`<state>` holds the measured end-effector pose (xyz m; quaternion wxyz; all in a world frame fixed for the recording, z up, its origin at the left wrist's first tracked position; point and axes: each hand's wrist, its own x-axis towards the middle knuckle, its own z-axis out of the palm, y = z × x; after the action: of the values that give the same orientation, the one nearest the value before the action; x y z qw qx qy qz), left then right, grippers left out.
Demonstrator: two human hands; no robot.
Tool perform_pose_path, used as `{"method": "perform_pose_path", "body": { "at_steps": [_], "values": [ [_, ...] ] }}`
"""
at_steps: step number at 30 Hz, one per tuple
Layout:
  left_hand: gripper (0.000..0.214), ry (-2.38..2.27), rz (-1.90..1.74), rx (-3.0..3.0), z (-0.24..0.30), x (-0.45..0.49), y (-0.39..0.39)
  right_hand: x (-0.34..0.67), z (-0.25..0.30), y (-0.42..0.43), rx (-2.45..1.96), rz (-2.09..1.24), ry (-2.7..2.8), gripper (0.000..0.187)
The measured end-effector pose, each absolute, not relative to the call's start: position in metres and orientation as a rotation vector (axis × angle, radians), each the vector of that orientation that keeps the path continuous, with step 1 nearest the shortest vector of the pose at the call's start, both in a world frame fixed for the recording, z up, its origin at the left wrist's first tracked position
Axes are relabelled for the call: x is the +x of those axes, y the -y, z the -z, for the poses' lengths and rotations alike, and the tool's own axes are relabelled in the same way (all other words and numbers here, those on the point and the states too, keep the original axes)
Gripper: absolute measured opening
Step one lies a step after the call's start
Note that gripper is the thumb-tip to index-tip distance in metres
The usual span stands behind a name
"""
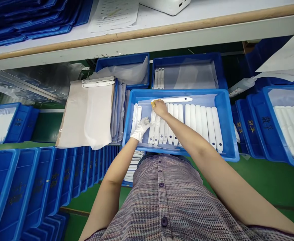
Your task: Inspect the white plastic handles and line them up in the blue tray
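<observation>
A large blue plastic tray (179, 125) lined with clear film holds a row of several long white plastic bars (199, 122), side by side. My right hand (160, 108), bare with yellow finger cots, is pinched on the end of one white bar (173, 99) lying crosswise at the tray's far side. My left hand (141, 129), in a white glove, rests with fingers apart on the left bars (152, 129). It holds nothing.
Behind stand blue trays, one (187, 72) with several white bars on film. To the left are beige sheets (86, 113) with two white bars on top. Stacked blue trays (36, 180) line the lower left, and another tray (287, 127) of white bars stands right.
</observation>
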<state>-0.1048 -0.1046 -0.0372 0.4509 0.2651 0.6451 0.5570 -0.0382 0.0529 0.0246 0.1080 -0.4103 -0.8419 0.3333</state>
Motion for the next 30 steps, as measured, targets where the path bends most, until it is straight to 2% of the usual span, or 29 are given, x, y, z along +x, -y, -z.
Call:
{"method": "perform_pose_path", "body": {
  "at_steps": [4, 6, 9, 11, 13, 16, 19, 22, 25, 28, 30],
  "values": [
    [0.059, -1.425, -1.399, 0.591, 0.021, -0.082, 0.117, -0.020, -0.055, -0.035, -0.975, -1.080, 2.355, 0.042],
    [0.054, -1.385, -1.423, 0.562, 0.010, -0.069, 0.125, -0.002, -0.068, -0.025, -0.758, -1.376, 2.135, 0.042],
    [0.050, -1.362, -1.469, 0.553, -0.011, -0.056, 0.135, 0.028, -0.082, -0.010, -0.501, -1.898, 1.645, 0.052],
    [0.048, -1.351, -1.497, 0.565, -0.027, -0.050, 0.139, 0.043, -0.091, -0.002, -0.443, -2.038, 1.501, 0.054],
    [0.046, -1.350, -1.493, 0.569, -0.042, -0.044, 0.140, 0.052, -0.102, 0.008, -0.423, -1.993, 1.491, 0.054],
    [0.040, -1.399, -1.452, 0.573, -0.059, -0.033, 0.137, 0.057, -0.123, 0.023, -0.502, -1.694, 1.563, 0.054],
    [0.036, -1.420, -1.487, 0.592, -0.072, -0.023, 0.136, 0.059, -0.139, 0.036, -0.572, -1.527, 1.575, 0.041],
    [0.032, -1.352, -1.476, 0.587, -0.082, -0.016, 0.139, 0.064, -0.144, 0.040, -0.508, -1.676, 1.498, 0.038],
    [0.033, -1.254, -1.431, 0.555, -0.087, -0.013, 0.144, 0.071, -0.141, 0.037, -0.481, -1.860, 1.469, 0.052],
    [0.036, -1.186, -1.467, 0.506, -0.089, -0.012, 0.146, 0.080, -0.132, 0.035, -0.515, -1.866, 1.563, 0.062],
    [0.035, -1.176, -1.489, 0.489, -0.092, -0.011, 0.146, 0.085, -0.122, 0.038, -0.561, -1.841, 1.671, 0.055]
  ]
}}
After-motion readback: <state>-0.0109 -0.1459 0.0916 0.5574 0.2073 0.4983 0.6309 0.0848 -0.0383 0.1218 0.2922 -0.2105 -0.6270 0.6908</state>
